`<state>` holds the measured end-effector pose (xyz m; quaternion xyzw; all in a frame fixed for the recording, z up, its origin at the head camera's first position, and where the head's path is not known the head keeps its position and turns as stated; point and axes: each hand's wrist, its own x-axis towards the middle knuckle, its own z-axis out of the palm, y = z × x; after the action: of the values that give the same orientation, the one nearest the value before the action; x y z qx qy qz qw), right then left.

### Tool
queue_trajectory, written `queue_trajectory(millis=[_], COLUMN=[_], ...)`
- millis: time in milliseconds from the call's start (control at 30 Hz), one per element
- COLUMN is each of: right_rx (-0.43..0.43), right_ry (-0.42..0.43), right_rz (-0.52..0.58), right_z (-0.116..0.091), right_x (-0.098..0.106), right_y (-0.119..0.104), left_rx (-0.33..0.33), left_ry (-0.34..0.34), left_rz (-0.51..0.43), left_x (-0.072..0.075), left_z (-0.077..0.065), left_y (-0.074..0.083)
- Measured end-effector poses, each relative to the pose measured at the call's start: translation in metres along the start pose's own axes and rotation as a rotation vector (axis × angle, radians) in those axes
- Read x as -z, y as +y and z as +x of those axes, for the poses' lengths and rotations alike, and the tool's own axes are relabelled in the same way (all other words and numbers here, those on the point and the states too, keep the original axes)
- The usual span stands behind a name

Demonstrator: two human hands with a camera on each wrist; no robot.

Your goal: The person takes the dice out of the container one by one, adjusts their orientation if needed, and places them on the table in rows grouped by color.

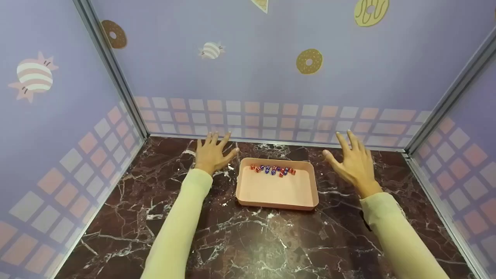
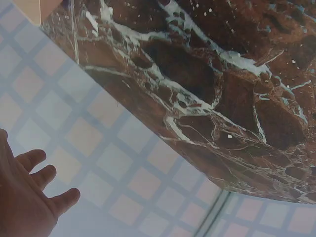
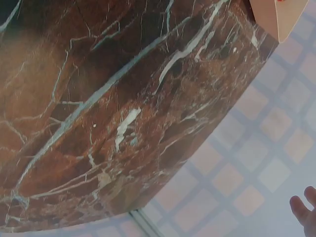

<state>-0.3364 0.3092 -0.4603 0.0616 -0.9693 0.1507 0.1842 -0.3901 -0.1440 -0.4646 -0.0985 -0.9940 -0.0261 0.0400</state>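
Note:
A shallow pink tray [image 1: 275, 193] sits on the dark marbled table, with several small red and blue dice [image 1: 273, 170] gathered along its far side. My left hand [image 1: 212, 155] is held to the left of the tray, fingers spread and holding nothing. On the opposite side my right hand [image 1: 353, 162] is raised with thumb and fingers apart, also free of any object. Only a corner of the tray [image 2: 33, 11] enters the left wrist view, and another tray corner [image 3: 279, 19] shows at the top of the right wrist view.
The marbled tabletop [image 1: 248, 244] meets a lilac back wall [image 1: 255, 77] printed with sweets and a checkered band. Similar panels rise at left [image 1: 50, 128] and right [image 1: 472, 143], joined by metal corner posts [image 1: 116, 69].

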Motion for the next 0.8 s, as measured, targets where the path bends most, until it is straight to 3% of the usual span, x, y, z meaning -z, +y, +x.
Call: queue_trajectory(millis=[433, 800], right_rx=[0.059, 0.123], right_ry=[0.025, -0.005], right_rz=[0.033, 0.034], right_z=[-0.005, -0.004], right_x=[-0.02, -0.032], right_y=[-0.013, -0.033], left_rx=[-0.067, -0.028], left_ry=[-0.02, -0.011], left_rz=[-0.009, -0.086], left_x=[-0.023, -0.03], left_z=[-0.015, -0.027], left_y=[0.011, 0.012])
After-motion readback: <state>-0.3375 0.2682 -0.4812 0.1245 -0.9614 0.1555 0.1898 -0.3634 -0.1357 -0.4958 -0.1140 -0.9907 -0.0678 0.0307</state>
